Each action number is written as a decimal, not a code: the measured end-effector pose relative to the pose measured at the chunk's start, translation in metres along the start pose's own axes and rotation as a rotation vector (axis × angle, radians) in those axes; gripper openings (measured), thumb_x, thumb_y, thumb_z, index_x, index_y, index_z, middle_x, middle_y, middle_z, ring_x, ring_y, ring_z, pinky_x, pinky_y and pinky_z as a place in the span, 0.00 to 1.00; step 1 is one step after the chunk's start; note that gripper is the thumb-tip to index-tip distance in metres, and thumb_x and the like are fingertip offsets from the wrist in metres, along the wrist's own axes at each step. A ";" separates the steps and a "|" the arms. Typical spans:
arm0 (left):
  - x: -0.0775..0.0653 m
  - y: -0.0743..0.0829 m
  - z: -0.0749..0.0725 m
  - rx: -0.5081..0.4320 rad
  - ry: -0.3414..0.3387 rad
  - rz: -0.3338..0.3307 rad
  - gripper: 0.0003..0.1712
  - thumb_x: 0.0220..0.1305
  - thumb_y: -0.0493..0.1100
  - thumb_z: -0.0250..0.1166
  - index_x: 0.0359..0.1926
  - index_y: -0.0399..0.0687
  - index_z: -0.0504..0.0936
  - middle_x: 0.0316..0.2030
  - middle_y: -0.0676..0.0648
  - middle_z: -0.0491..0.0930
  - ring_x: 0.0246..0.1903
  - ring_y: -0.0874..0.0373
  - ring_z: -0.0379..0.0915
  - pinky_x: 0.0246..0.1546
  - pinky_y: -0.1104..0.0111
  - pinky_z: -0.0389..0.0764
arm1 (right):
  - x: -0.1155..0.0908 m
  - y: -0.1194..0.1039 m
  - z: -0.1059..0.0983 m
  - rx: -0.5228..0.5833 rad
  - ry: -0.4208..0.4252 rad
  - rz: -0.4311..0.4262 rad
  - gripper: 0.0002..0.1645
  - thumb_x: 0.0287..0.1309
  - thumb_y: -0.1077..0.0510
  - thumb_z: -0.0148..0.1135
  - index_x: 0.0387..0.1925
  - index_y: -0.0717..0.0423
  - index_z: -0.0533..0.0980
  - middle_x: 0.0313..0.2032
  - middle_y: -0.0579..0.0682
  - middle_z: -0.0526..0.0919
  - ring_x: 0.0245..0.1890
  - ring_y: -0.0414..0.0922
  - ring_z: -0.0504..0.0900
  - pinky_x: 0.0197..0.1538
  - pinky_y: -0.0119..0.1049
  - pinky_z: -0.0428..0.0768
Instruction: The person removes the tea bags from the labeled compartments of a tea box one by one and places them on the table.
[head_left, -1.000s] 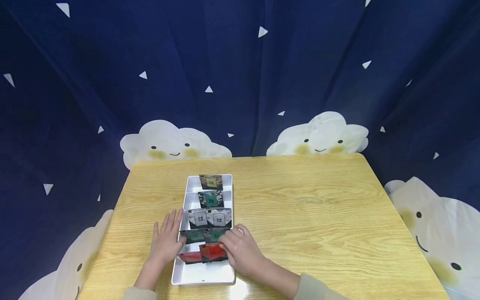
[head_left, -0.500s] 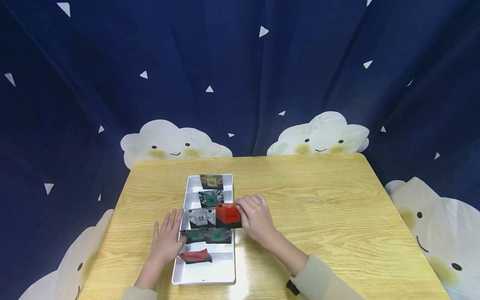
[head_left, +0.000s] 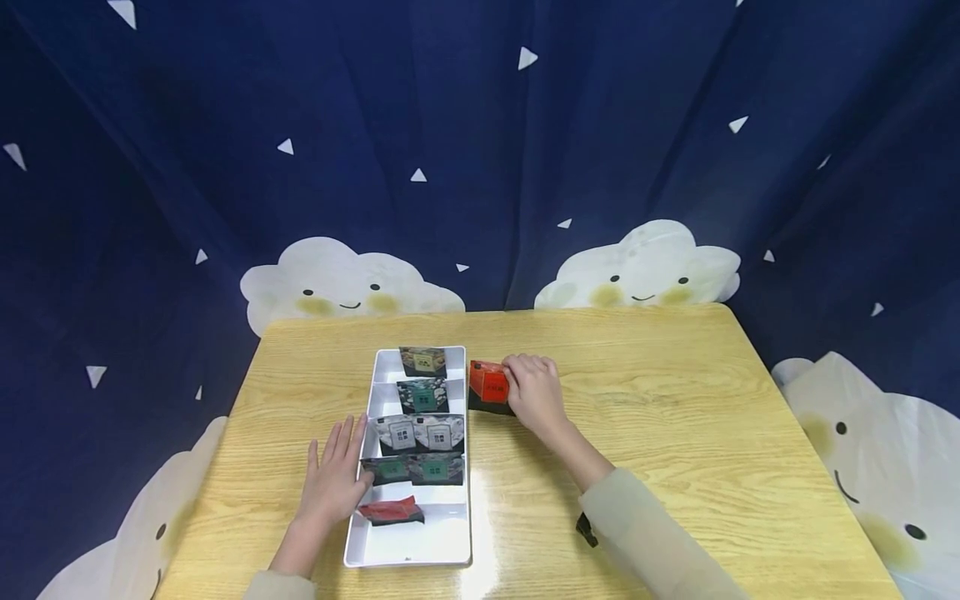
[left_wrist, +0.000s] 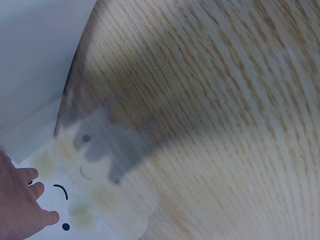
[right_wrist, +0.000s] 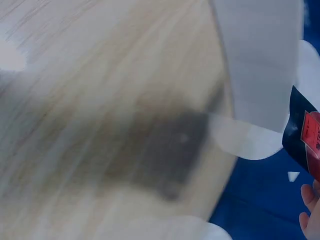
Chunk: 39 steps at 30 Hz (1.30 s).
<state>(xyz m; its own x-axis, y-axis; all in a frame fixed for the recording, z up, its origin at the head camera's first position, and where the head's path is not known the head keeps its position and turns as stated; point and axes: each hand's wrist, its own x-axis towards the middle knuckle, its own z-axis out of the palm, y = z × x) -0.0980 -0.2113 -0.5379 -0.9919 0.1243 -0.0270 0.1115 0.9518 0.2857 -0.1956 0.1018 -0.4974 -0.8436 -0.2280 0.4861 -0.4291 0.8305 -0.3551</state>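
A red and black sachet (head_left: 489,387) is pinched in my right hand (head_left: 536,390), held just right of the white tray's far half. The same sachet (right_wrist: 306,135) shows at the right edge of the right wrist view. My left hand (head_left: 332,483) lies with straight, spread fingers along the left side of the divided white tray (head_left: 408,546), thumb over its rim. In the tray stand a brown sachet (head_left: 423,362), a dark green one (head_left: 423,397), two grey-white sachets (head_left: 438,433), two green ones (head_left: 437,470) and a leaning red one (head_left: 392,510).
A wooden table (head_left: 637,433) carries the tray on its left half. Dark blue curtain (head_left: 480,150) with clouds and triangles hangs behind and at both sides. A small black object (head_left: 587,529) shows by the right sleeve.
My right hand has lifted one red sachet out of the tray's near part and carried it away from me and right, past the tray's side. The left hand stays put.
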 end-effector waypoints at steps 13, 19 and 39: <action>0.001 0.000 0.000 0.002 -0.009 -0.008 0.47 0.53 0.47 0.58 0.71 0.46 0.46 0.68 0.36 0.48 0.67 0.39 0.41 0.63 0.40 0.39 | -0.010 0.023 0.052 -0.070 -0.236 0.133 0.06 0.60 0.58 0.53 0.33 0.50 0.77 0.34 0.47 0.83 0.39 0.48 0.79 0.51 0.49 0.68; 0.000 0.000 0.000 -0.001 -0.011 -0.008 0.47 0.53 0.48 0.58 0.71 0.46 0.46 0.68 0.36 0.48 0.67 0.39 0.41 0.63 0.40 0.39 | -0.015 0.025 0.066 -0.154 -0.197 0.110 0.04 0.58 0.58 0.55 0.32 0.50 0.76 0.30 0.47 0.81 0.35 0.48 0.79 0.51 0.48 0.68; 0.000 -0.001 0.002 -0.005 -0.012 -0.015 0.47 0.53 0.48 0.58 0.71 0.46 0.46 0.69 0.36 0.48 0.67 0.39 0.40 0.63 0.40 0.39 | -0.039 0.034 0.081 -0.345 -0.372 0.181 0.21 0.52 0.64 0.54 0.48 0.46 0.67 0.44 0.52 0.72 0.48 0.51 0.70 0.57 0.50 0.61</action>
<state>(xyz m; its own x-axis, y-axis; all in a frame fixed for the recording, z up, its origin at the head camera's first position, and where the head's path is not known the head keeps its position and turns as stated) -0.0984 -0.2117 -0.5398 -0.9926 0.1134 -0.0428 0.0963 0.9521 0.2903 -0.2037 0.0977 -0.5928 -0.9786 -0.1779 0.1035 -0.1877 0.9778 -0.0937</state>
